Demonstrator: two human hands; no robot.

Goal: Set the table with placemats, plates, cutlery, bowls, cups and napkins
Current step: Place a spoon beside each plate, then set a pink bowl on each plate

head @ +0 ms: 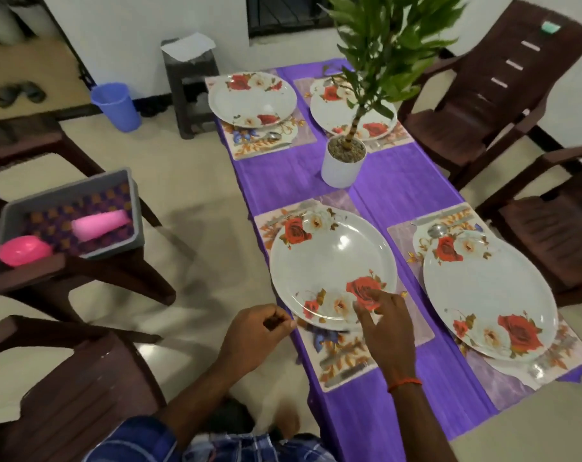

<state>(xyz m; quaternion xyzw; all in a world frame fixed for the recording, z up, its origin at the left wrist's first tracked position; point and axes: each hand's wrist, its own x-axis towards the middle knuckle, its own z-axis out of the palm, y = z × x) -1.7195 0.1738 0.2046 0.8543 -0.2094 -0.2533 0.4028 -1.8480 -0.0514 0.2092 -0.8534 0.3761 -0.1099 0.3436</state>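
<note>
A purple-clothed table point(399, 181) carries several floral placemats, each under a white plate with red roses. The near-left plate point(329, 261) lies on its placemat point(343, 358). My right hand point(386, 325) rests its fingertips on this plate's near rim. My left hand point(256, 328) hovers just left of the table edge, fingers curled with nothing clearly in them. Cutlery lies on the mats: a knife point(344, 375) near my right wrist and a spoon point(438, 231) above the near-right plate point(489, 295). Two more plates, far-left point(252, 100) and far-right point(353, 110), sit at the far end.
A potted plant point(344, 163) stands mid-table. A grey bin point(16, 211) on a chair at left holds a pink cup point(99, 225) and a pink bowl point(22, 250). Dark brown chairs point(503, 105) ring the table. A blue bucket point(116, 106) and a stool point(189, 88) stand beyond.
</note>
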